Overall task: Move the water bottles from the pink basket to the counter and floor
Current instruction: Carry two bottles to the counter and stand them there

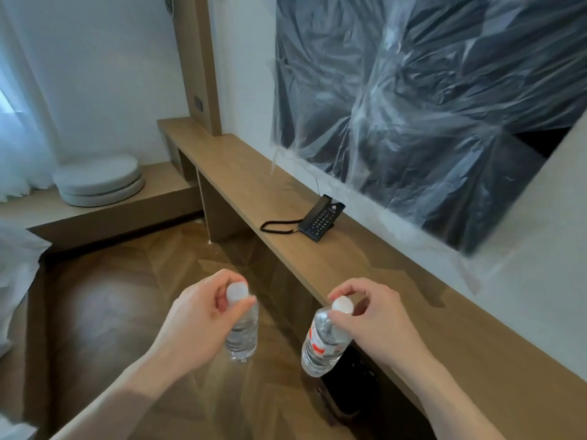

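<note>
Head view, looking down along a long light-wood counter (317,249) that runs from far left to near right against a white wall.

Left hand (193,315): fingers and thumb curled round the neck of a clear plastic water bottle with a white cap (242,328), pinching just under the cap. The bottle hangs roughly upright over the dark herringbone wood floor (104,312), clear of the counter's front edge.

Right hand (371,319): fingertips clamped at the neck of a second clear plastic bottle, white-capped, with a red-and-white label (320,341). This one tilts, its base swung toward the left, and it hangs in front of the counter's front edge, not resting on it. The two bottles are near each other but apart.

On the counter, towards its back edge and well beyond the hands: a black desk telephone with keypad (320,219), its coiled cord (276,226) trailing left along the surface.

On the wall above the counter: a large dark panel wrapped in crinkled clear plastic sheeting (413,106).

Far left, on a lower wood platform: two stacked round pale-grey cushions (98,182), beside a sheer white curtain (19,122).

The pink basket is out of view.
</note>
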{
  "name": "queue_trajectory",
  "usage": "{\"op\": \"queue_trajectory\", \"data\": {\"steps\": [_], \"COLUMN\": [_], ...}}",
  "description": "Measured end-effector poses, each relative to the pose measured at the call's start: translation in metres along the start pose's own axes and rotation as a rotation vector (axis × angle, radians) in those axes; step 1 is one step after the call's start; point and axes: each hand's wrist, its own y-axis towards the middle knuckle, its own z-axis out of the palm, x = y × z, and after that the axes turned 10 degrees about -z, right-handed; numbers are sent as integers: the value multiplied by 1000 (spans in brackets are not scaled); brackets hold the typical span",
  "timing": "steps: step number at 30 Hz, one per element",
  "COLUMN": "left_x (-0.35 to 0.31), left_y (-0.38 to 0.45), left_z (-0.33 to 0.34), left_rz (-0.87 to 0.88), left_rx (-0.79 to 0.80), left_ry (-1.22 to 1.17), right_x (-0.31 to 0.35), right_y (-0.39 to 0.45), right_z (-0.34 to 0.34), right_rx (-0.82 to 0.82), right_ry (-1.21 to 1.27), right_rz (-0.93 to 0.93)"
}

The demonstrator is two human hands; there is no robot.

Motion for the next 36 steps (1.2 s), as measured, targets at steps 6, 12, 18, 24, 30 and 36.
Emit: {"op": "queue_trajectory", "data": {"steps": [6, 12, 18, 24, 30, 36], "left_x": [17, 37, 57, 92, 142, 195], "left_y": [110, 229, 339, 431, 526, 627], "left_z": [-18, -13, -32, -59, -90, -130], "left_rz": [-29, -96, -175, -252, -305, -257], "left_rx": [61, 41, -23, -113, -138, -61], "left_ry": [-82, -108, -37, -44, -37, -31], "right_x": [-1, -23, -42, -37, -24, -6], "right_y": [89, 208, 339, 459, 563, 656], "right_z": [28, 60, 95, 125, 167, 230], "right_rx": [9, 70, 106, 147, 208, 202], "right_ry": [12, -19, 35, 46, 40, -5], "right_rz": [50, 72, 78, -25, -29, 50]}}
